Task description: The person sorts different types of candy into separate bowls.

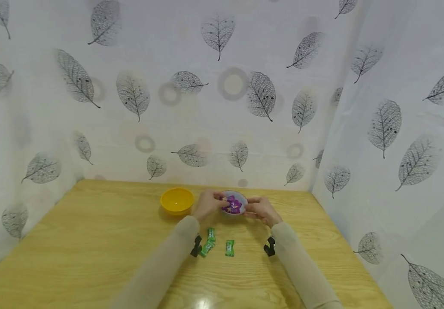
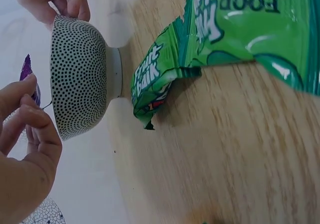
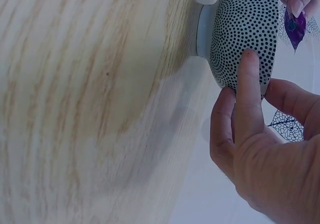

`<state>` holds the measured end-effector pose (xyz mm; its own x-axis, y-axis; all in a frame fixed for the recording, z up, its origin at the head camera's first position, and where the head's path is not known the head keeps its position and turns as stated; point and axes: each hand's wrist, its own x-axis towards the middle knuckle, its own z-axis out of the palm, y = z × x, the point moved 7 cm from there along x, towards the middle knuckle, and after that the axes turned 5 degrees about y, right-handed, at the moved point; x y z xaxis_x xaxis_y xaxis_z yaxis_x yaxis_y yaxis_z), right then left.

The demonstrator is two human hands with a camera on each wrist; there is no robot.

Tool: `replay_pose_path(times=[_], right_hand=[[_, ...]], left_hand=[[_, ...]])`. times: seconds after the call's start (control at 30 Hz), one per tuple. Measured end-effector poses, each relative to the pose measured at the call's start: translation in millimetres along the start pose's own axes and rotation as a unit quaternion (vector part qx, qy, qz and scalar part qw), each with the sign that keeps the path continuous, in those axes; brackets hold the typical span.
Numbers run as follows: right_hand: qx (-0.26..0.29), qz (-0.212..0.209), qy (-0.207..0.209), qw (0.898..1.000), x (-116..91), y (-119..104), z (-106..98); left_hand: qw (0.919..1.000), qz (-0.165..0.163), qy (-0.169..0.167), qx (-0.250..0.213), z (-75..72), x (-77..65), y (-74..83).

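Observation:
A small white bowl with black dots (image 2: 80, 78) stands on the table and holds several purple-wrapped candies (image 1: 233, 206). My left hand (image 1: 208, 204) is at the bowl's left rim, pinching one purple-wrapped candy (image 3: 295, 27) between thumb and fingers just above the rim. On the opposite side, my right hand (image 1: 262, 210) grips the bowl, with its thumb at the rim and its fingers against the dotted outside (image 3: 240, 23). Closer to me lie three green-wrapped candies: two touching on the left (image 1: 208, 248) and a single one (image 1: 229, 248) to their right.
An orange bowl (image 1: 177, 201) stands left of the dotted bowl, close beside my left hand. The wooden table (image 1: 90, 240) reaches back to a white curtain (image 1: 214, 120) printed with grey leaves, which also hangs along both sides.

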<state>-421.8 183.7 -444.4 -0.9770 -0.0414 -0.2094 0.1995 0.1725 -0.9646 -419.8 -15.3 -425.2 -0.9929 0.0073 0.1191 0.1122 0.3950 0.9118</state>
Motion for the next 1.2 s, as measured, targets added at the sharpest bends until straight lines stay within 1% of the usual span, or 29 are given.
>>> replay_pose_path(times=[0.1, 0.17, 0.27, 0.4, 0.47, 0.63, 0.7, 0.9, 1.03, 1.2], right_hand=[[-0.001, -0.002, -0.001, 1.000, 0, 1, 1], [0.000, -0.002, -0.003, 1.000, 1, 1, 2], [-0.001, -0.004, -0.003, 1.000, 1, 1, 3], [-0.001, -0.008, -0.001, 1.000, 1, 0, 5], [-0.002, -0.010, -0.001, 1.000, 1, 0, 5], [-0.001, -0.014, -0.003, 1.000, 1, -1, 5], [0.001, -0.013, -0.003, 1.000, 2, 0, 4], [0.006, -0.010, 0.001, 1.000, 1, -1, 2], [0.003, -0.015, -0.005, 1.000, 0, -1, 2], [0.000, -0.020, -0.023, 1.000, -3, -1, 1]], left_hand=[[0.9998, 0.005, 0.013, -0.016, 2.3, 0.6, -0.5], [0.9996, 0.008, 0.021, -0.015, 2.8, -0.7, 0.0], [0.9995, 0.016, 0.025, 0.008, 3.9, -2.0, 0.5], [0.9984, 0.026, 0.020, 0.045, 4.4, -3.0, -0.8], [0.9987, 0.021, 0.018, 0.042, 1.7, -4.5, -1.9], [0.9993, -0.006, 0.015, 0.032, -10.0, -9.6, -3.6], [0.9992, 0.003, 0.014, 0.039, -13.9, -9.6, -1.9], [0.9959, 0.066, 0.025, 0.056, -21.0, -5.2, 6.6], [0.9944, 0.082, 0.028, 0.061, -24.4, -7.0, 10.0], [0.9936, 0.098, 0.016, 0.054, -30.8, -14.0, 13.4]])
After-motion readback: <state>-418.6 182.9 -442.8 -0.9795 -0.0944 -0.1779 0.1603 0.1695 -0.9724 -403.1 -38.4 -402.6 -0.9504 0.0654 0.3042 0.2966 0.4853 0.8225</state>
